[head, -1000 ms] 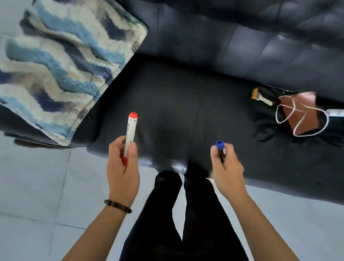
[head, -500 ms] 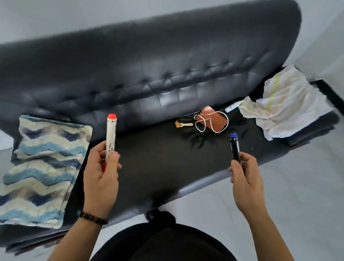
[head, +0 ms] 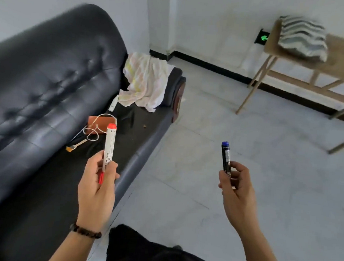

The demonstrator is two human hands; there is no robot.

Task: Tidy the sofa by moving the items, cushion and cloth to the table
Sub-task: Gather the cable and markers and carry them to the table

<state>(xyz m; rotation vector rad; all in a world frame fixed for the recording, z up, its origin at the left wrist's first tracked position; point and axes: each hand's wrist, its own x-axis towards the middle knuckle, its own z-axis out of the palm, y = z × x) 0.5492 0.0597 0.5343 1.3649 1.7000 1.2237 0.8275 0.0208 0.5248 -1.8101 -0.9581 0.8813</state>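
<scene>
Holding one marker in each hand, both upright. The white marker with red cap (head: 110, 146) was pinched low on its barrel between thumb and fingers of the left hand (head: 97, 188). The dark marker with blue cap (head: 225, 157) was pinched the same way near its lower end by the right hand (head: 237, 188). Both were in the air, the white one over the front edge of the sofa (head: 49, 70), the dark one over the floor (head: 248, 125), well apart from the counter (head: 339, 60) at far right.

Risk, as judged: most of each barrel stood free above the fingers, so an arm swing on the walk across could lever a marker loose and send it rolling over the tiles. A cushion (head: 302, 37) took up the counter's near end; a round marker set close to the edge beside it could roll off.

On the sofa seat lay the cloth (head: 145, 81), a brown pouch (head: 98, 123) with white cord, a small brush (head: 76, 145) and a white stick-like item (head: 113, 103). The small ones looked easy to overlook against the dark leather.
</scene>
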